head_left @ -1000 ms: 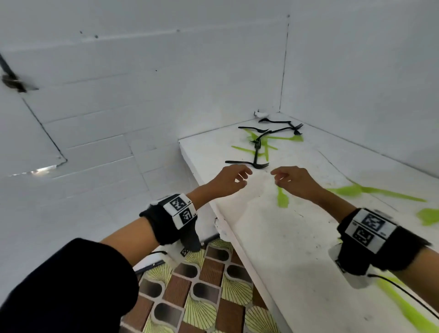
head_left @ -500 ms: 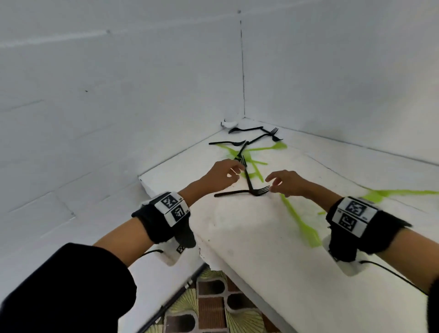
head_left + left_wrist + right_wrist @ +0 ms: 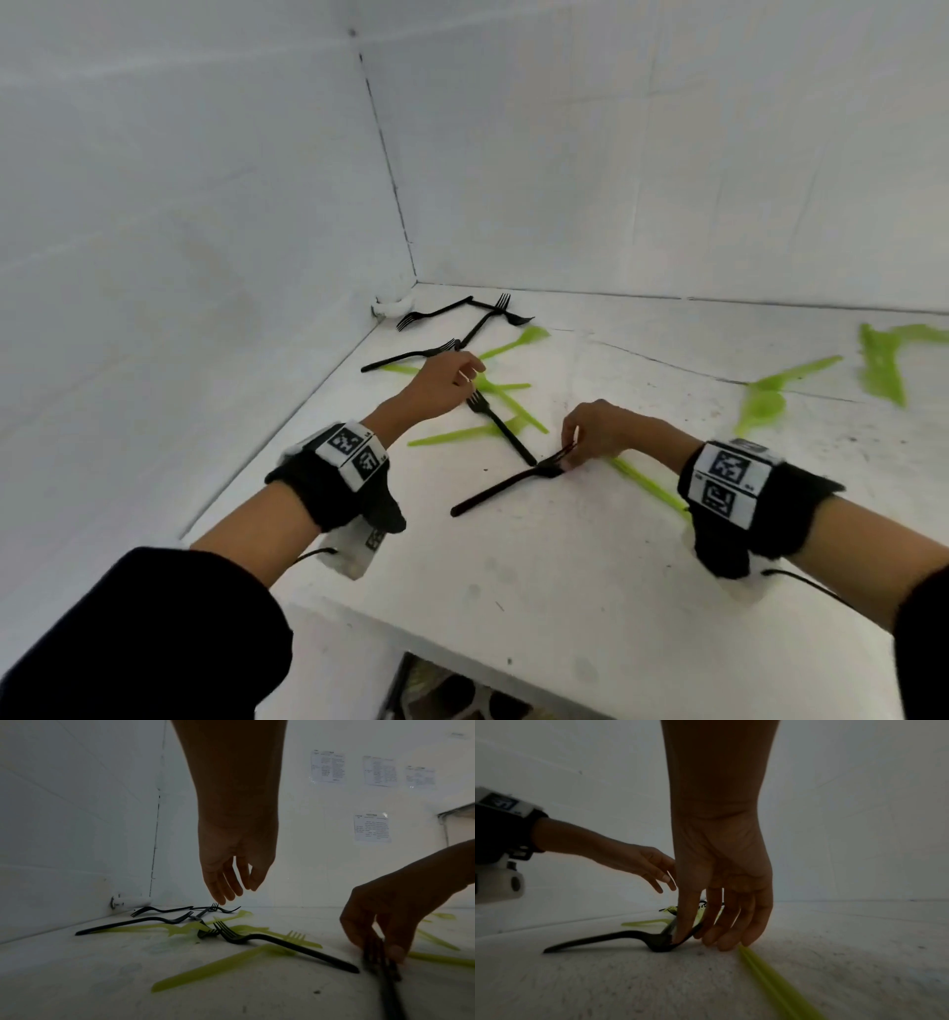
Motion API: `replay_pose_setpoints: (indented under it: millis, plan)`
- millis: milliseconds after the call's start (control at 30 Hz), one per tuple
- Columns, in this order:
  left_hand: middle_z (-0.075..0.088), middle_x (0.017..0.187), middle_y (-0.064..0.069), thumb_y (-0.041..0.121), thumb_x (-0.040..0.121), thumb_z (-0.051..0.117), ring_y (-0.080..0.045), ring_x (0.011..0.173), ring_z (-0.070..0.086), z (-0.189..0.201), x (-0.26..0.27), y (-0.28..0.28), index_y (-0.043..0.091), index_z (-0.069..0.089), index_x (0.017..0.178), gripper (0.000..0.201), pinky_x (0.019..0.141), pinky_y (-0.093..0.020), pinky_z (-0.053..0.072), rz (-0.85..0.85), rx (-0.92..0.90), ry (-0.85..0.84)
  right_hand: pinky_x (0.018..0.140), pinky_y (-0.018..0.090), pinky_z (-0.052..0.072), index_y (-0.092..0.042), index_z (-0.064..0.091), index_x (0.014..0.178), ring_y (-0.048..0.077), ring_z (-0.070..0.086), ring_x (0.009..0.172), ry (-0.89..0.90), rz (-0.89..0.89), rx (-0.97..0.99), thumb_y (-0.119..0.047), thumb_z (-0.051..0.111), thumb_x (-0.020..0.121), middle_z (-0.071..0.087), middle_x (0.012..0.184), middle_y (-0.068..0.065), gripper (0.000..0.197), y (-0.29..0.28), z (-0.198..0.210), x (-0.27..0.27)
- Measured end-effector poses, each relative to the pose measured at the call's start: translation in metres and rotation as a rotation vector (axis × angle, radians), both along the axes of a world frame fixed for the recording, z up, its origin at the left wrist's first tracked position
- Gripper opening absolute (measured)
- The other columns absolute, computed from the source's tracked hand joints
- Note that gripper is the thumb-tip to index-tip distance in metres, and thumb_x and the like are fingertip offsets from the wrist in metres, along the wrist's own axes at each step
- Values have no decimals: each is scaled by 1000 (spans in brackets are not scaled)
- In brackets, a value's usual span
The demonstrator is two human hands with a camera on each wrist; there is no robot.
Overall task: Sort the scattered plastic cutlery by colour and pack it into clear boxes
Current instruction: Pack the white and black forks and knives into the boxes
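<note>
A white table (image 3: pixel 539 591), scuffed and speckled with dirt, fits into a corner between two white walls. Black forks (image 3: pixel 506 434) lie scattered on it toward the corner, crossing green cutlery (image 3: pixel 464 436); more green pieces (image 3: pixel 880 367) lie far right

Right hand (image 3: pixel 721 882) pinching a black fork (image 3: pixel 628 938) by its head (handle on the white surface (image 3: pixel 628 983)), left hand (image 3: pixel 641 866) beyond

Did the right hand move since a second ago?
Yes. The right hand went forward and down to the nearest black fork on the white counter, and now pinches its pronged end; before, it hovered short of the forks.
</note>
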State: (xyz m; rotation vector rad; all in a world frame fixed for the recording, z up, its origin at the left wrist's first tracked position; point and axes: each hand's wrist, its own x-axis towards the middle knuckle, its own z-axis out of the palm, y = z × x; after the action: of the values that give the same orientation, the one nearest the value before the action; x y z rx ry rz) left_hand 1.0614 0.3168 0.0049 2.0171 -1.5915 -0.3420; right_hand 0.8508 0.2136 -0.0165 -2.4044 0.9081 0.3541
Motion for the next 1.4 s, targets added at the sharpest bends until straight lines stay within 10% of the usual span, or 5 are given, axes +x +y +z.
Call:
replay_pose_setpoints:
  millis: [133, 500, 1133, 1267, 1400]
  plan:
    - [54, 106, -15, -1, 85, 56, -21, 97, 52, -13, 19, -20, 0, 57, 116, 30, 81, -21, 41, -21, 81, -36, 51, 15, 45, -19, 60, 78, 4, 58, 59, -42, -76, 162, -21, 70, 82, 61, 71, -3, 12, -8, 9, -1]
    - [60, 104, -6, 21, 77, 74, -19, 97, 56, -38, 37, -43, 13, 63, 105, 31, 75, -28, 43, 19, 229, -152, 68, 24, 53, -13, 62, 88, 10, 58, 84, -703, -362, 480, -19, 64, 87, 62, 86, 0, 6, -38, 51, 0]
    - [57, 86, 1, 9, 98, 45, -7, 80, 60, 36, 144, -27, 15, 57, 90, 16, 73, -19, 51, 36, -138, 875, 52, 24, 55, -10, 53, 84, 9, 60, 50, -1019, -716, 693, -5, 58, 90, 54, 73, 6, 10, -45, 47, 138]
    - [58, 86, -2, 9, 101, 34, -12, 75, 66, 50, 176, -45, 16, 49, 89, 21, 75, -31, 53, 35, -277, 879, 38, 8, 35, -13, 50, 88, 9, 44, 53, -772, -464, 293, -8, 56, 92, 44, 67, -1, 9, -43, 22, 172]
    - [50, 78, -2, 10, 102, 34, -6, 60, 60, 52, 179, -62, 17, 53, 99, 20, 58, -22, 55, -31, -264, 755, 67, 15, 38, -8, 66, 100, 12, 46, 70, -373, 82, -218, -8, 63, 85, 42, 70, -14, 15, -49, 0, 184]
